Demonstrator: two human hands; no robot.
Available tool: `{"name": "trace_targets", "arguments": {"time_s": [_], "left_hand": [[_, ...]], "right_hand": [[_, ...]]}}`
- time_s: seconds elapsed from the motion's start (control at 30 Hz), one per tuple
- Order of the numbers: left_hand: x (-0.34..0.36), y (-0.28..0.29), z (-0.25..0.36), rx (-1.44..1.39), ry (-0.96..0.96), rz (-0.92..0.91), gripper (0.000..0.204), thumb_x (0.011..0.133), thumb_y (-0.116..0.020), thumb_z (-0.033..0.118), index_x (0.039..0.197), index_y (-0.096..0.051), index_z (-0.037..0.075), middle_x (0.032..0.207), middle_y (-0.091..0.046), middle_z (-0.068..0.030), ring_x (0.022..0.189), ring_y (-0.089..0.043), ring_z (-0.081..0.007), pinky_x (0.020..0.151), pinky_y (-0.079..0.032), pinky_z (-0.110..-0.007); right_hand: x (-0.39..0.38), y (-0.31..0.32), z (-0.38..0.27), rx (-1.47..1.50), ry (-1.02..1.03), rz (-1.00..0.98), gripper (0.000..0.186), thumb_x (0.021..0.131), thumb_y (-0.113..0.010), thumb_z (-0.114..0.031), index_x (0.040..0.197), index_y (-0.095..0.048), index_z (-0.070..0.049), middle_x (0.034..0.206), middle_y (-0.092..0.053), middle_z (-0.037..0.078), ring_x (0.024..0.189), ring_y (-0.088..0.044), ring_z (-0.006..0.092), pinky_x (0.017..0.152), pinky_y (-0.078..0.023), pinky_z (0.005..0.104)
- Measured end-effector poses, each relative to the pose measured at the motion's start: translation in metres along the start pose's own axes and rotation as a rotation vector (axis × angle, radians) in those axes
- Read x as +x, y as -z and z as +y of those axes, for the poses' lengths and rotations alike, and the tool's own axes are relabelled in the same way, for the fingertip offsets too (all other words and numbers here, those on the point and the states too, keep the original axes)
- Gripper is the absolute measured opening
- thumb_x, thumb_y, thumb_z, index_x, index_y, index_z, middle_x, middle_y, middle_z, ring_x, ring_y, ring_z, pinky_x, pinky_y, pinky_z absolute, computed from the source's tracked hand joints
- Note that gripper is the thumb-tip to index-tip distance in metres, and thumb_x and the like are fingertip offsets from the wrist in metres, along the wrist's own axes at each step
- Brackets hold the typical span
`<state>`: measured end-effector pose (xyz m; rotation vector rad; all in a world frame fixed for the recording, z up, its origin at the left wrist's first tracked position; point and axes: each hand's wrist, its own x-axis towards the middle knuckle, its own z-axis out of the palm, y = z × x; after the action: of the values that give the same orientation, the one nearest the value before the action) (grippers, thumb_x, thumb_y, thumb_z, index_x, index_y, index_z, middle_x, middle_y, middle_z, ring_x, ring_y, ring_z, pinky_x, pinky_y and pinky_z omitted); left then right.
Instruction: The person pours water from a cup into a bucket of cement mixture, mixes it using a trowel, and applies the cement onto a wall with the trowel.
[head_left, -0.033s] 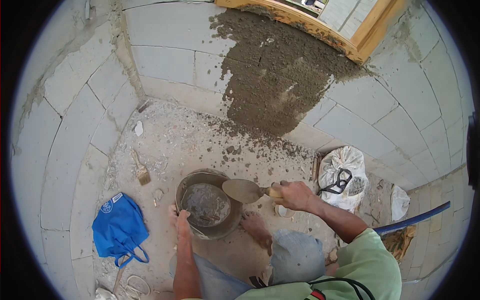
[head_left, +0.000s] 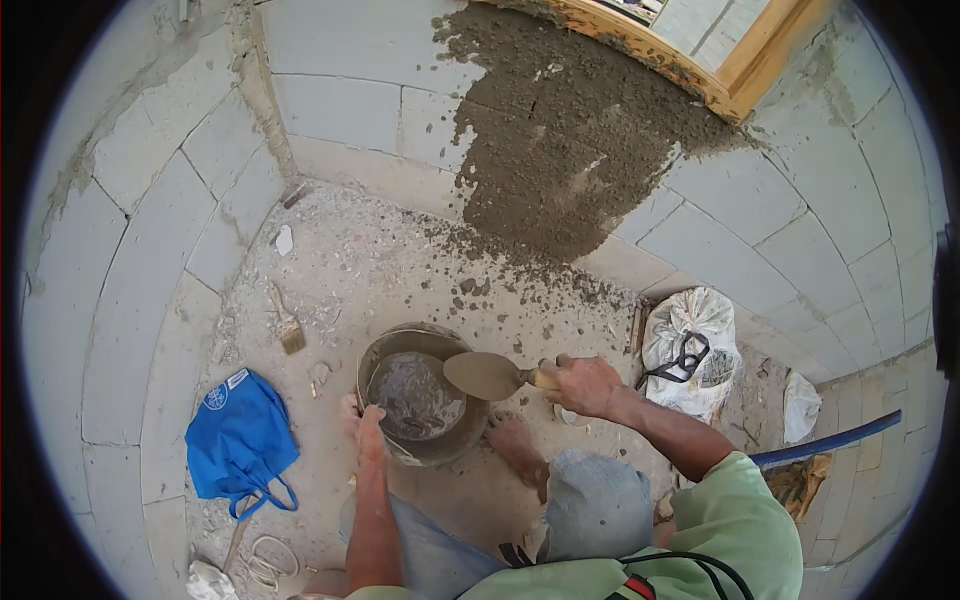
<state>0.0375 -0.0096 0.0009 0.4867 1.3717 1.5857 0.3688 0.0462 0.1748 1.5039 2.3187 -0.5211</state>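
Observation:
My right hand [head_left: 583,386] is closed round the yellowish handle of a trowel [head_left: 484,376]. The trowel's rounded blade, coated in grey mortar, lies over the right side of a bucket [head_left: 470,440]. Wet grey mortar [head_left: 418,394] sits inside the bucket, with a shiny surface. At the bucket's left side, my left hand [head_left: 366,428] grips the rim, fingers outside and thumb near the edge. Ahead of the bucket, a large patch of rough wet mortar [head_left: 560,140] covers the block wall [head_left: 335,110] below a wooden window frame [head_left: 740,75].
A brush [head_left: 289,330] and a blue bag [head_left: 240,440] lie on the floor to the left. A white sack [head_left: 690,350] with a black strap leans at the right wall, near a blue hose [head_left: 830,438]. Mortar crumbs litter the floor by the wall. My bare foot [head_left: 515,445] is beside the bucket.
The view has shifted slightly, so the scene sits a little differently in the picture. My hands keep their holds on the trowel and the bucket.

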Motion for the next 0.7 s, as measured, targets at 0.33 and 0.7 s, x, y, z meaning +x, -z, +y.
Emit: {"name": "trace_targets", "arguments": {"time_s": [0.33,0.7], "left_hand": [[-0.013,0.0,0.017,0.17,-0.023,-0.027,0.023,0.064,-0.058,0.003,0.087,-0.053,0.002,0.096,-0.057,-0.0051,0.078,-0.048,-0.0118,0.071,-0.042,-0.026],[-0.003,-0.008,0.009,-0.007,-0.016,-0.036,0.02,0.066,-0.055,0.0,0.083,-0.047,0.007,0.085,-0.055,-0.0035,0.076,-0.051,-0.0123,0.072,-0.044,-0.027]], "right_hand": [[0.054,-0.09,-0.053,-0.337,0.27,0.041,0.038,0.084,-0.057,-0.016,0.118,-0.052,0.0,0.104,-0.063,0.017,0.093,-0.066,0.0323,0.077,-0.054,0.0416],[0.001,-0.031,0.002,0.155,0.097,-0.005,0.044,0.083,-0.067,-0.039,0.116,-0.055,-0.012,0.103,-0.062,0.012,0.092,-0.064,0.0365,0.077,-0.052,0.0479]]}}
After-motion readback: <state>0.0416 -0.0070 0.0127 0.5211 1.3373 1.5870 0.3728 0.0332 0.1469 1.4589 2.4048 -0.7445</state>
